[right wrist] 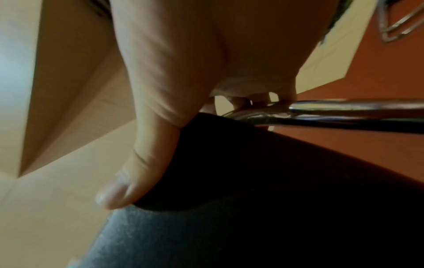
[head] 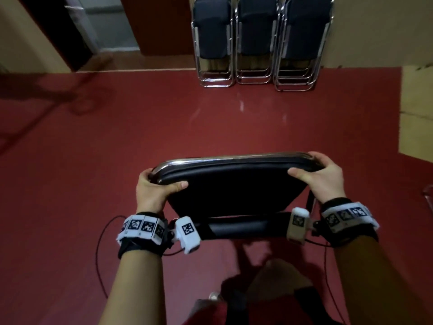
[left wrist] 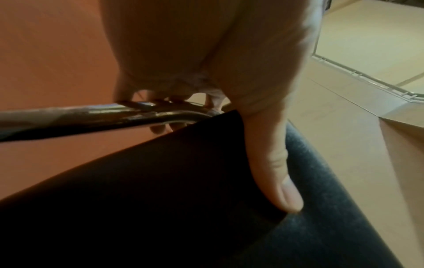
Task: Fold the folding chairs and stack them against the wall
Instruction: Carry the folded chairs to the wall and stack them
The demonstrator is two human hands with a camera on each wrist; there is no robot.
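Held chair's point(head: 234, 184) legs are hidden below its black backrest. Left hand point(head: 152, 191) and right hand point(head: 323, 177) each wrap a top corner, thumbs on padding; folded chairs point(head: 255, 41) lean on the wall point(head: 375, 29) beyond.

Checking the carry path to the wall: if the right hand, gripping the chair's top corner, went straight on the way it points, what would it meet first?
Likely bare red floor, then the rightmost stack of folded chairs at the wall; depth is uncertain. The right hand grips the carried chair.
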